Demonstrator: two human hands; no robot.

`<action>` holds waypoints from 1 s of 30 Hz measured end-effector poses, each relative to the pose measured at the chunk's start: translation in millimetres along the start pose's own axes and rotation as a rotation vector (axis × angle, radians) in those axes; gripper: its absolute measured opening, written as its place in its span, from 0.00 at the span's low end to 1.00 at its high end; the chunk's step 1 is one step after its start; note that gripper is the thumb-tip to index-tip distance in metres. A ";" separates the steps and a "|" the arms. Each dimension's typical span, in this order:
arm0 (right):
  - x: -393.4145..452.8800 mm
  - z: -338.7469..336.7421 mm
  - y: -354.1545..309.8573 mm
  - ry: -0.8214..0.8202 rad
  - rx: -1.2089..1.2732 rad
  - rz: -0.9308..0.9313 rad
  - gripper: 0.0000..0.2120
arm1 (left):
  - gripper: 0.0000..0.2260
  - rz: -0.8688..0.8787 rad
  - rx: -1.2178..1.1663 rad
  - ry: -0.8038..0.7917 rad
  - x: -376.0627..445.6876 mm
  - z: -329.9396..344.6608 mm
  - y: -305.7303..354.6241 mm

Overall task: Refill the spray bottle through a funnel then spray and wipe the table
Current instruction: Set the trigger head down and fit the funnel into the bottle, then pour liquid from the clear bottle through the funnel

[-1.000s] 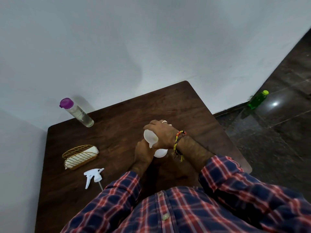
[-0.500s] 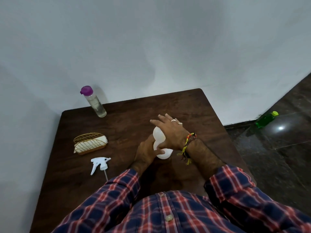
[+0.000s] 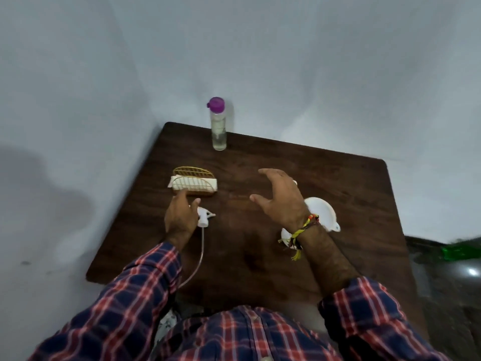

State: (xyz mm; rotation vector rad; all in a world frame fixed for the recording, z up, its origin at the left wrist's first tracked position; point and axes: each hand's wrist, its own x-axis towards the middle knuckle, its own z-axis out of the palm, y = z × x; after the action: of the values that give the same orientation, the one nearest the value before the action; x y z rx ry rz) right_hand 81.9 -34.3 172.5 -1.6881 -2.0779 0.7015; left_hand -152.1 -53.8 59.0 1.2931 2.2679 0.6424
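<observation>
Both hands have left the white bottle: the left hand (image 3: 179,217) now reaches to the spray head (image 3: 204,217) near the desk's (image 3: 338,183) left edge, fingers touching it, though whether they grip it I cannot tell. Its thin tube trails toward the near edge. The right hand (image 3: 282,201) hovers released, fingers spread. Behind its wrist the funnel (image 3: 322,212) sits on the bottle (image 3: 285,235). A purple-capped bottle (image 3: 218,126) stands at the far edge, a wire holder (image 3: 194,182) near the left.
</observation>
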 end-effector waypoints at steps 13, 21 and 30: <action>165.4 97.6 -64.3 0.040 0.277 0.293 0.26 | 0.43 -0.085 0.615 -0.612 64.7 -5.3 -79.7; 273.1 130.9 -55.2 0.133 0.409 0.406 0.38 | 0.42 -0.134 0.582 -0.698 79.9 -1.7 -81.8; 242.7 135.6 -37.4 0.247 0.361 0.310 0.26 | 0.42 -0.153 0.564 -0.693 75.9 -6.1 -79.6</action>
State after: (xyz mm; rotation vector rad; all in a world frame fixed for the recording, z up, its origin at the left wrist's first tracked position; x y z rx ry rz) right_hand -77.0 177.3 79.3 -1.7931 -1.4393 0.8516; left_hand -243.6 -24.4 5.1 1.2843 1.9580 -0.4839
